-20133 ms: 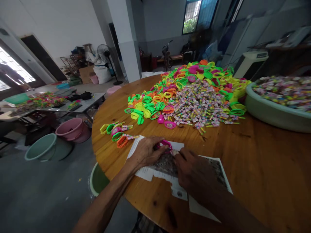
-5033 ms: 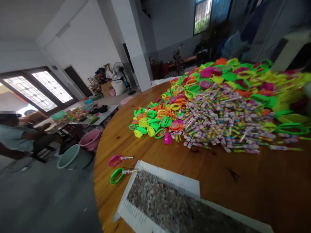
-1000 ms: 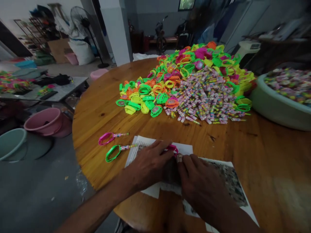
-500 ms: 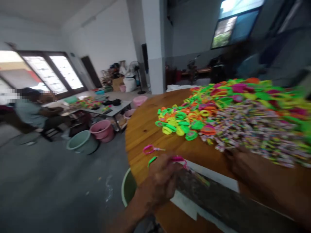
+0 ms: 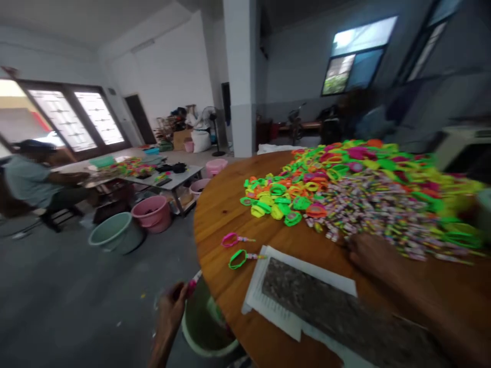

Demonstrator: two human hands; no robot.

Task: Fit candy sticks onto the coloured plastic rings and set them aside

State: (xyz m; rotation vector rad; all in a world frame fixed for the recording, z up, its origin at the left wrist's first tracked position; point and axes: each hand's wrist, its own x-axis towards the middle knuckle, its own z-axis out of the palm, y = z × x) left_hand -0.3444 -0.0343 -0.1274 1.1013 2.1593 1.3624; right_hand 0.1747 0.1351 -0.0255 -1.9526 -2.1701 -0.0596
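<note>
My left hand [image 5: 171, 306] is closed on a pink ring piece [image 5: 191, 286] with a small stick, past the table's left edge, beside a green bucket [image 5: 209, 353]. My right hand [image 5: 364, 249] rests at the near edge of the pile of small wrapped sticks [image 5: 383, 209]; its fingertips are dark and blurred, so what they hold is unclear. A pink ring with a stick [image 5: 230, 239] and a green ring with a stick [image 5: 238, 259] lie on the wooden table [image 5: 218, 204]. A dark slab [image 5: 314, 296] lies on white paper [image 5: 276, 314].
Bright plastic rings [image 5: 280, 202] are heaped behind the sticks. On the floor at left stand a green tub [image 5: 117, 235] and a pink tub [image 5: 152, 214]. A seated person [image 5: 32, 176] is at a low table [image 5: 180, 178] farther back.
My left hand has moved left and down off the table with the pink ring piece, uncovering the green ring and the slab's end. My right hand stays near the sticks. The view has shifted slightly.
</note>
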